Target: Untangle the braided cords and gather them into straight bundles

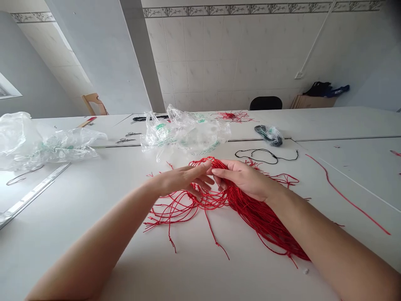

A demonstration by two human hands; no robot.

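A thick bundle of red braided cords [263,221] trails across the white table toward the right, under my right forearm. My right hand [244,177] is closed around the upper end of this bundle, thumb on top. Just left of it, my left hand [188,177] has its fingers stretched and apart, the fingertips close to the cords and to my right fingers. Whether a fingertip touches a strand I cannot tell. More red cords [178,207] with knotted ends fan out in loops below my left hand.
Clear plastic bags [188,131] lie ahead, another bag [46,142] at left. Around them are scissors [127,140], a metal strip [34,192], a black cord [266,154], a bagged dark cord coil [269,134], red scraps [233,116] and a single red cord [344,196].
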